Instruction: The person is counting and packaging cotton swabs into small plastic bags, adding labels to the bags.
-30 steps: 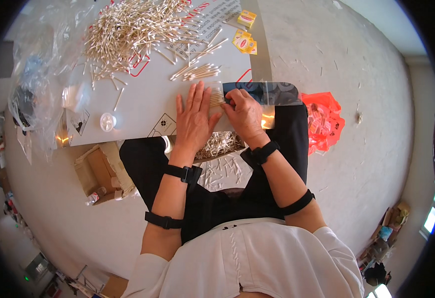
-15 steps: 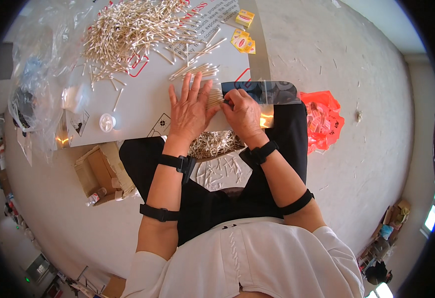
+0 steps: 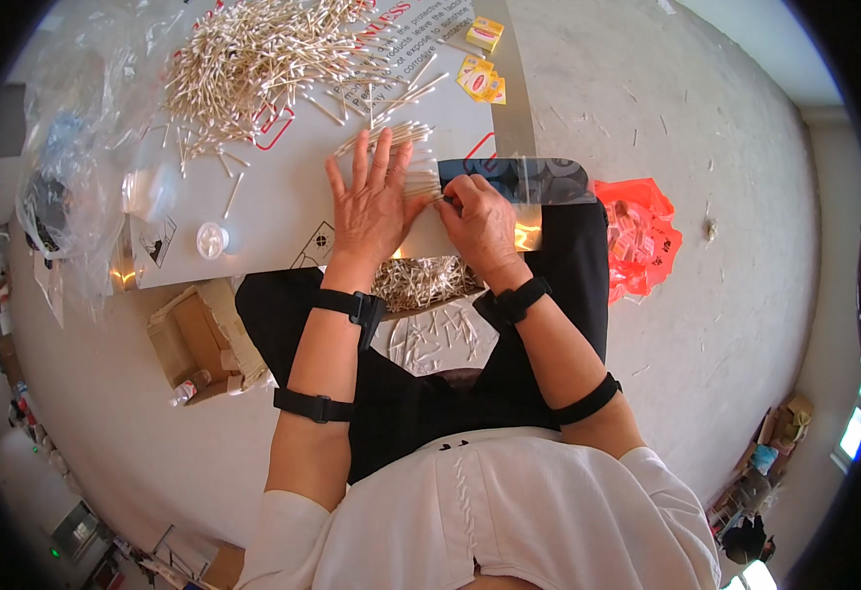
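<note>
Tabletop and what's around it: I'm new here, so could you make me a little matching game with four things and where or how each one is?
Things
1. Large heap of cotton swabs
2. Red bag
3. Small round cup
4. The person's left hand

Places and states
A. To the right of the black trouser leg
B. Palm down, spread out
C. On the far part of the tabletop
D. Near the tabletop's near left corner

Pairs: 1-C, 2-A, 3-D, 4-B

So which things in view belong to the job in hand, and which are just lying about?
Seemingly in use: dark-and-clear plastic packet at the right hand, cotton swabs beside the left hand, swab pile.

Seemingly lying about: cardboard box, plastic bottle, crumpled clear plastic.
</note>
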Action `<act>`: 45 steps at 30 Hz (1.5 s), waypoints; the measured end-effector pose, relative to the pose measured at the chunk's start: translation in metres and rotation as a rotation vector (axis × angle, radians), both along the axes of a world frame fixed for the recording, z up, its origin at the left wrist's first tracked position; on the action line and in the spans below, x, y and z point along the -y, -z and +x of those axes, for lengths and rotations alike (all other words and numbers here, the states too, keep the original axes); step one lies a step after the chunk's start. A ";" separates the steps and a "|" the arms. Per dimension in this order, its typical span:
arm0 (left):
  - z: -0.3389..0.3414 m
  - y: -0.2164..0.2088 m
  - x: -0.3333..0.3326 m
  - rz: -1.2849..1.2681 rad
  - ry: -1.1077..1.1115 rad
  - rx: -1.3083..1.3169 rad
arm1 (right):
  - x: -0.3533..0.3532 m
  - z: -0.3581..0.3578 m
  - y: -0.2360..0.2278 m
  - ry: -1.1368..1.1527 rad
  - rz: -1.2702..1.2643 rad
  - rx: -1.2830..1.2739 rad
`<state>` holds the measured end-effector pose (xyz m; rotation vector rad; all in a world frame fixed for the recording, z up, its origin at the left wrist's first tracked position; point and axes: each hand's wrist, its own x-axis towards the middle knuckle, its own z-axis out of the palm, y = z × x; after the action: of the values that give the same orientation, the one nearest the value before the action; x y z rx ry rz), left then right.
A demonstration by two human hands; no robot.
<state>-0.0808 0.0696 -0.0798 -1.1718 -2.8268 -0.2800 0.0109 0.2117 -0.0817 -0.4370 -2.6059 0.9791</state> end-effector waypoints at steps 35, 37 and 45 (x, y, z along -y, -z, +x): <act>0.051 -0.007 0.015 0.022 0.105 0.240 | 0.006 0.005 0.010 0.142 -1.231 -0.414; 0.049 -0.010 0.014 0.005 0.123 0.205 | 0.012 0.005 0.011 0.157 -1.215 -0.424; 0.033 0.008 0.014 0.689 0.001 0.341 | 0.021 -0.003 0.012 0.144 -1.095 -0.450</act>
<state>-0.0475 0.0557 -0.0873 -1.0228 -2.5876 -1.4290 0.0083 0.1907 -0.0936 -0.5358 -1.4379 2.0897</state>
